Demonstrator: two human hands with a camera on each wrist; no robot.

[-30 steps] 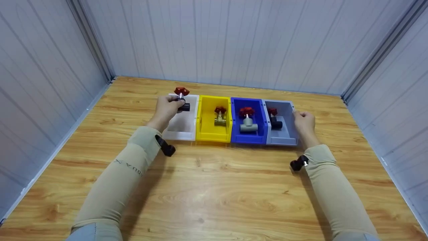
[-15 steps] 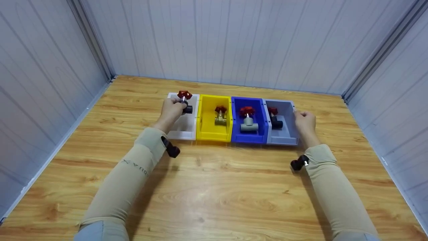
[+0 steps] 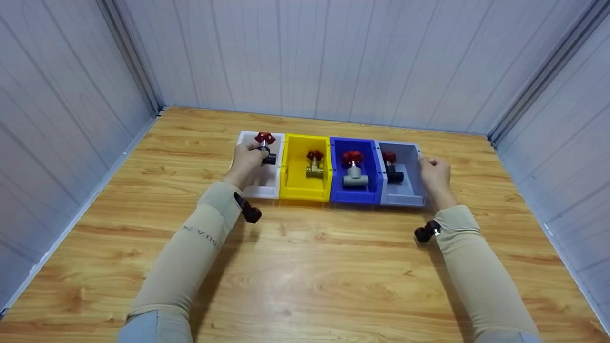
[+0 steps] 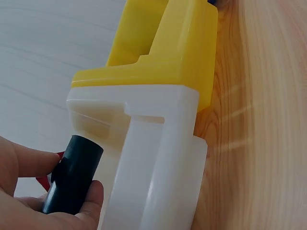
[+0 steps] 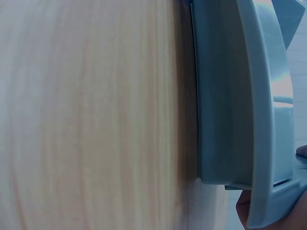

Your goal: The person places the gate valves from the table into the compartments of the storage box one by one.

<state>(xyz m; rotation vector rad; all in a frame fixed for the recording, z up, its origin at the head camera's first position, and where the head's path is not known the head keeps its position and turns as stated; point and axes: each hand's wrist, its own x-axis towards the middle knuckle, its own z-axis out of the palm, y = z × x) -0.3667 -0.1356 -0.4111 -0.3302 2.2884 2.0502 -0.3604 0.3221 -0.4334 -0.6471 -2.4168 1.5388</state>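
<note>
My left hand holds a valve with a black body and a red handwheel, over the white bin. In the left wrist view, thumb and fingers pinch the valve's black pipe end beside that bin's wall. At the row's other end, my right hand grips the outer side wall of the grey bin. The right wrist view has fingers around that wall, partly hidden by it. Inside the grey bin stands another black valve with a red handwheel.
Between the white and grey bins sit a yellow bin with a brass valve and a blue bin with a grey valve. The row stands on a wooden table, with white panels behind and at both sides.
My left hand has carried the black valve slightly right and lower, from the white bin's left edge to over its inside. The right hand has stayed at the grey bin.
</note>
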